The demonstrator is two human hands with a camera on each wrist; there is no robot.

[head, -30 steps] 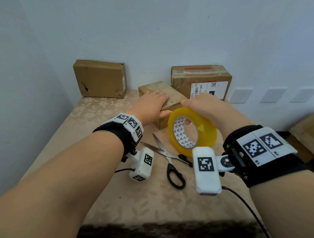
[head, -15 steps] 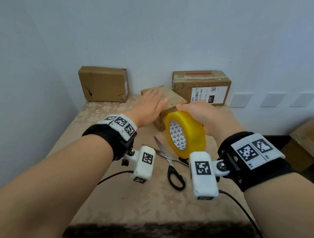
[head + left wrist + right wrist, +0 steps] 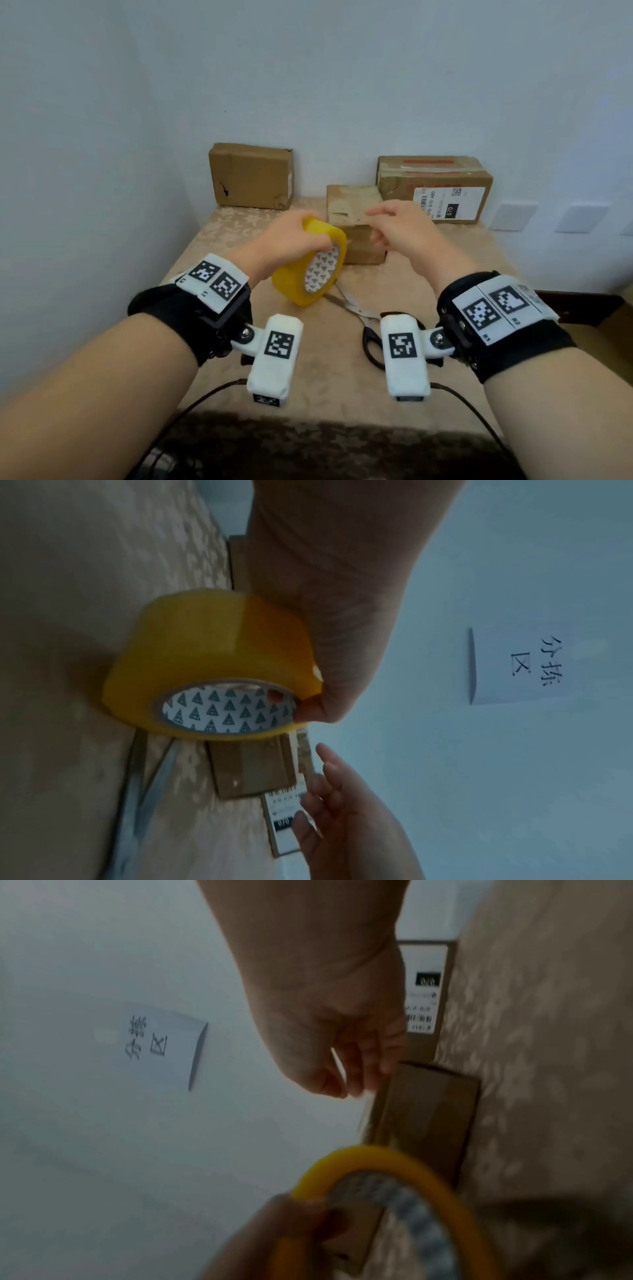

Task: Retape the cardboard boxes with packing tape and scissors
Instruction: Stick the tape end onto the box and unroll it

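Yellow tape roll (image 3: pixel 310 263) pinched in left hand (image 3: pixel 291 236); right hand (image 3: pixel 399 226) loose, holding nothing. No strip pulled yet, scissors (image 3: pixel 363 320) untouched, 3 boxes await taping.

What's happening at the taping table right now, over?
Left hand grips the yellow tape roll, held off the table. Right hand free, fingers loosely curled above the small box. Scissors lie untouched on the table. Nothing in the way.
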